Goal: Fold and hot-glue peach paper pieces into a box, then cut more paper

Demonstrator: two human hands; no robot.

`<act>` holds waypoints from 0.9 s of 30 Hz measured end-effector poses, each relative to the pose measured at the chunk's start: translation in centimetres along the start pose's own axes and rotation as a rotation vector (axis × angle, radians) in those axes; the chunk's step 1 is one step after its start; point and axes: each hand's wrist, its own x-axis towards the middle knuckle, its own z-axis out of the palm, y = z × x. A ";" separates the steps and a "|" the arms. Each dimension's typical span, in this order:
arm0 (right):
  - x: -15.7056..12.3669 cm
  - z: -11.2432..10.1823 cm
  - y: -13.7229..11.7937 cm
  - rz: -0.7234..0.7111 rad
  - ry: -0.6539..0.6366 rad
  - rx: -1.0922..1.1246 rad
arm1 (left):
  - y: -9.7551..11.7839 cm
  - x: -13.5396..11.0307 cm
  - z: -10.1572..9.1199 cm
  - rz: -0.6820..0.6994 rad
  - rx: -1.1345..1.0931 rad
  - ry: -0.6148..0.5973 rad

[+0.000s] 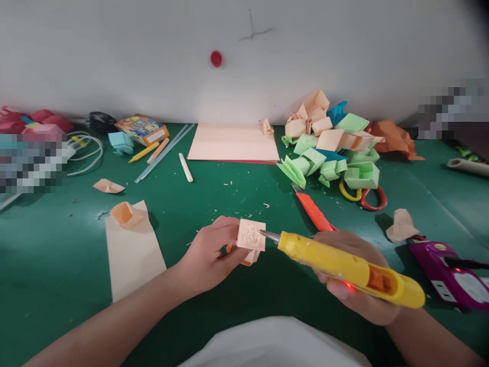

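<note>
Between its fingers and thumb, my left hand pinches a small folded peach paper piece, its square face turned up and smeared with clear glue. My right hand is wrapped round a yellow hot glue gun. The metal nozzle meets or nearly meets the glued face; I cannot tell if it touches. A red light glows under the gun's body. Below the square face, more of the folded paper shows, partly covered by my thumb. Left of my left hand, a peach paper strip carries a folded paper piece.
Folded green and peach paper pieces are heaped at the back right, near scissors and a red-orange cutter. A purple power strip lies at right. Peach sheets lie against the wall; glue sticks sit back left.
</note>
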 end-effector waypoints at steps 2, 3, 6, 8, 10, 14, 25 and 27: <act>-0.1 -0.1 -0.1 0.018 0.027 -0.008 | 0.0 0.0 0.0 0.000 0.002 0.004; -0.1 -0.1 -0.1 0.026 0.037 -0.015 | 0.0 0.0 0.0 -0.001 0.003 0.008; -0.4 -0.2 -0.1 0.032 0.039 -0.035 | 0.1 0.0 0.0 -0.014 -0.003 0.009; -0.5 -0.3 -0.2 0.026 0.051 -0.050 | 0.1 0.0 0.0 -0.024 -0.015 0.006; -0.5 -0.3 -0.2 0.015 0.071 -0.066 | 0.2 0.0 -0.1 -0.036 -0.019 0.007; -0.4 -0.4 0.4 0.026 0.161 -0.151 | 0.3 0.0 -0.3 -0.059 -0.027 0.028; 0.0 1.3 5.1 0.250 0.099 -0.871 | -0.3 -0.3 0.0 -0.070 -0.041 0.055; 0.2 1.9 5.7 0.308 0.053 -0.907 | -0.4 -0.2 0.0 -0.067 0.004 0.059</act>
